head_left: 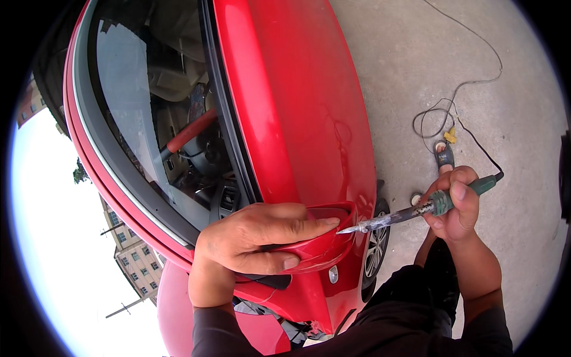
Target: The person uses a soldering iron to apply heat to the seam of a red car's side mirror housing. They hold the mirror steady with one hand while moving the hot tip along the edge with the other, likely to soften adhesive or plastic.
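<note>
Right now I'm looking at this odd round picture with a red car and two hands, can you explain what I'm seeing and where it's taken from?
The view comes from a wide fisheye camera worn on a person's head, looking down, so straight edges bend. The left hand grips the red side mirror of a red car. The right hand holds a soldering iron with a green handle, its metal tip at the mirror's edge beside the left fingertip. Its black cord trails across the concrete ground. A front wheel shows below.

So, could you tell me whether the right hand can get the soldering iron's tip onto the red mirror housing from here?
Probably yes: the right hand holds the soldering iron with its tip almost at the mirror housing, and nothing lies between.
</note>
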A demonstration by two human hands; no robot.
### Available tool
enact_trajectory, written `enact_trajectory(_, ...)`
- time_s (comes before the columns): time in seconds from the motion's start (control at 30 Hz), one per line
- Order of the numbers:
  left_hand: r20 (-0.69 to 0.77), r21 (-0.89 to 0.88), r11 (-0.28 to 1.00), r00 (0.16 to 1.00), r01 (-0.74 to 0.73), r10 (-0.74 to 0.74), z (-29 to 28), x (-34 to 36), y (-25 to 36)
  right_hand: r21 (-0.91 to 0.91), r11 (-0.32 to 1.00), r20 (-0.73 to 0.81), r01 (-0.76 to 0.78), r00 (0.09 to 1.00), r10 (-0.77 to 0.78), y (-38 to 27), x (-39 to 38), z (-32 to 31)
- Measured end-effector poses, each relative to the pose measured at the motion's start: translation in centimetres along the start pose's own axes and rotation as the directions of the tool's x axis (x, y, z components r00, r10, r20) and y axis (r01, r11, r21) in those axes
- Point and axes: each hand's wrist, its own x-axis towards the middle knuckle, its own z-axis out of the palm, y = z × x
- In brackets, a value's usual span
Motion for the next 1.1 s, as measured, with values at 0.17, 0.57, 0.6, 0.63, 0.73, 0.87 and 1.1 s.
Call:
enact_trajectory(0.17,0.0,0.0,1.0,1.0,-0.008,0.008,0.0,0.0,0.0,-0.008,1.0,0.001,0.002,1.0,-0.002,-0.1,0.2,0.4)
enact_trajectory(0.57,0.007,-0.011,1.0,1.0,0.017,-0.017,-0.1,-0.3,-0.1,0.108,0.994,0.019,-0.014,1.0,0.013,-0.2,0.5,-0.3)
enact_trajectory(0.6,0.011,-0.006,1.0,1.0,0.023,-0.022,-0.1,-0.3,-0.1,0.098,0.995,0.033,-0.022,0.999,0.018,-0.2,0.6,-0.4)
enact_trajectory(0.63,0.009,-0.008,1.0,1.0,0.021,-0.021,-0.1,-0.2,0.0,0.092,0.995,0.028,-0.024,0.999,0.022,-0.1,0.6,-0.4)
enact_trajectory(0.73,0.009,-0.012,1.0,1.0,0.013,-0.013,0.0,0.0,0.0,0.078,0.997,0.011,-0.025,1.0,0.024,0.0,0.6,-0.3)
enact_trajectory(0.87,0.005,-0.014,1.0,1.0,0.01,-0.01,0.1,0.1,0.2,0.085,0.996,-0.001,-0.034,0.999,0.035,0.1,0.6,-0.5)
enact_trajectory(1.1,0.023,-0.007,1.0,0.999,0.025,-0.024,-0.1,0.0,0.2,0.091,0.996,-0.005,-0.017,1.0,0.018,0.3,0.6,-0.5)
